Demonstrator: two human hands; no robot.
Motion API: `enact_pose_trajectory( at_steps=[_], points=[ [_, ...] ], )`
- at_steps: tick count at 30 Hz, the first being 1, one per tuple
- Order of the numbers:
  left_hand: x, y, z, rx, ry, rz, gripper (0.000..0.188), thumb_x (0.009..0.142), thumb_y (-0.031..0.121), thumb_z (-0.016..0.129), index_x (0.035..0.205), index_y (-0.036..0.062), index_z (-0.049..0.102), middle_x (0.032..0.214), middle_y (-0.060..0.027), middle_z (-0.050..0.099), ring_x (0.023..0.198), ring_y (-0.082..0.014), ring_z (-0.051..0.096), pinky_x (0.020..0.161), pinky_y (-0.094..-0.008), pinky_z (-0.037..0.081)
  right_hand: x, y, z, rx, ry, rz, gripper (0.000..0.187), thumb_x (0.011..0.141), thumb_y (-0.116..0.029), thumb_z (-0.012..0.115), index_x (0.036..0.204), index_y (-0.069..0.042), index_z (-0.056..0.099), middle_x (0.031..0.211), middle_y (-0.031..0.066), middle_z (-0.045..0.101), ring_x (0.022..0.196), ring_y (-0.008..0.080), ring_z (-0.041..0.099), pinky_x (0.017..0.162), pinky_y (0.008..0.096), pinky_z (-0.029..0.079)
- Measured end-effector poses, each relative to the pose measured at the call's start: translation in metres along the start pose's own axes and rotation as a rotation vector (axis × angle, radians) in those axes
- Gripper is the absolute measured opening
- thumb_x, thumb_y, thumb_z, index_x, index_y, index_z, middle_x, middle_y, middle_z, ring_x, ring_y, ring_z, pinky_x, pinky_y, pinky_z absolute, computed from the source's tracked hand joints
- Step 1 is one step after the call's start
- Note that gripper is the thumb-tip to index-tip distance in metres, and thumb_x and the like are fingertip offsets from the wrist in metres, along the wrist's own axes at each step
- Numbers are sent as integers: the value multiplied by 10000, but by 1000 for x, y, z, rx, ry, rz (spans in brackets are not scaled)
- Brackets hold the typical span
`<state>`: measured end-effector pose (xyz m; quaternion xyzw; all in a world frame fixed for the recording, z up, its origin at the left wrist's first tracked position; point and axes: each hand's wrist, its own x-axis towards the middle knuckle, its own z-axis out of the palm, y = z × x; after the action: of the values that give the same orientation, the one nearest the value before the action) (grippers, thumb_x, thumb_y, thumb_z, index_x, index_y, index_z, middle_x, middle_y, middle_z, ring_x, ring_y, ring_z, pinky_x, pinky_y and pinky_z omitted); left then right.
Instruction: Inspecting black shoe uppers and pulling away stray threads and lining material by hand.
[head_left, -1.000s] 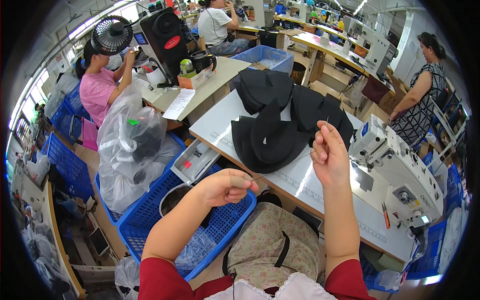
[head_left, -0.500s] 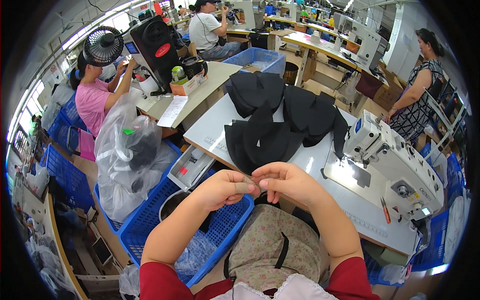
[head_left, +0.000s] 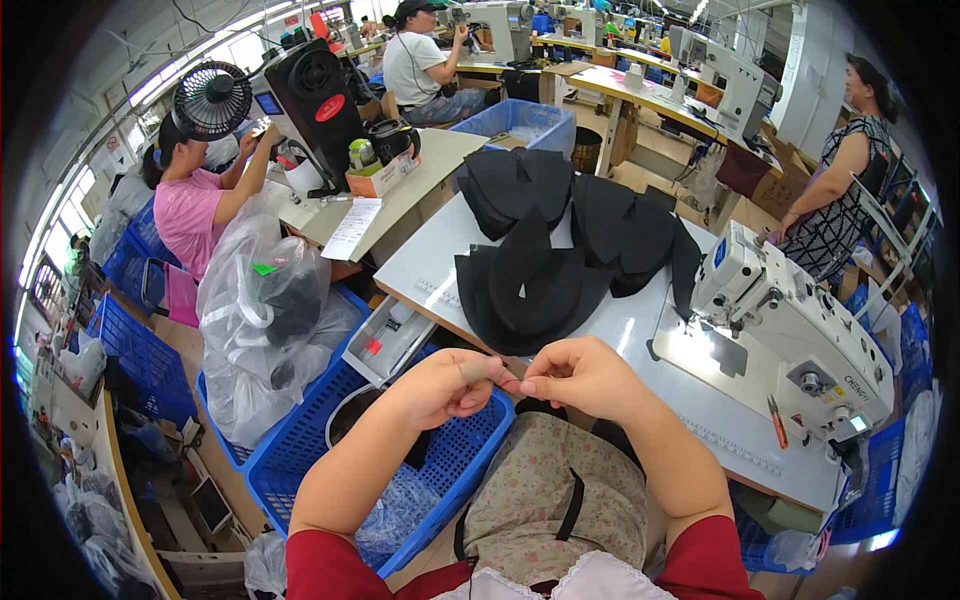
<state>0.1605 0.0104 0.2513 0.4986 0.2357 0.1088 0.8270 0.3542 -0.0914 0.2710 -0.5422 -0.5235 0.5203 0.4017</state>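
Note:
Over my lap, in front of the table's near edge, my two hands meet. A tan band (head_left: 474,371) is wrapped round a finger of my left hand (head_left: 450,388); that finger points at the right hand while the others are curled in, with nothing visible in them. My right hand (head_left: 575,375) is closed in a pinch at the tip of that finger. Whether something small sits between them I cannot make out. Beyond my hands, black fabric pieces (head_left: 530,300) lie in overlapping stacks on the white sewing table (head_left: 625,335). A white sewing machine (head_left: 790,330) stands at the right.
Orange-handled snips (head_left: 777,422) lie beside the machine. An opened drawer (head_left: 390,345) juts out above a blue basket (head_left: 290,480) at my left. Behind it stands a clear plastic bag (head_left: 235,350). Co-workers sit at left (head_left: 190,205) and back (head_left: 415,65); another person (head_left: 850,170) stands at right.
My right hand's fingers have drawn together from a looser, spread shape into a pinch at the left fingertip. The left finger with the band has straightened. The whole view has shifted slightly.

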Motion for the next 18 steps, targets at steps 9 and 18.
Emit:
enact_pose_trajectory(
  at_steps=[9,18],
  points=[
    [-5,-3,-9,-52,-97,-29,279,868,203,605,885,-73,633,516,-1,454,456,-72,394,422,-199,291,-7,-11,-4,32,-5,-1,170,785,-145,702,826,12,651,685,6,603,593,55,522,541,203,427],
    [-5,-6,-7,-6,-79,-67,160,784,107,705,859,-21,646,722,-34,595,513,-47,446,433,-171,320,-7,-9,-5,33,4,7,159,791,-133,697,823,16,651,683,6,603,593,50,518,532,202,427]
  ],
)
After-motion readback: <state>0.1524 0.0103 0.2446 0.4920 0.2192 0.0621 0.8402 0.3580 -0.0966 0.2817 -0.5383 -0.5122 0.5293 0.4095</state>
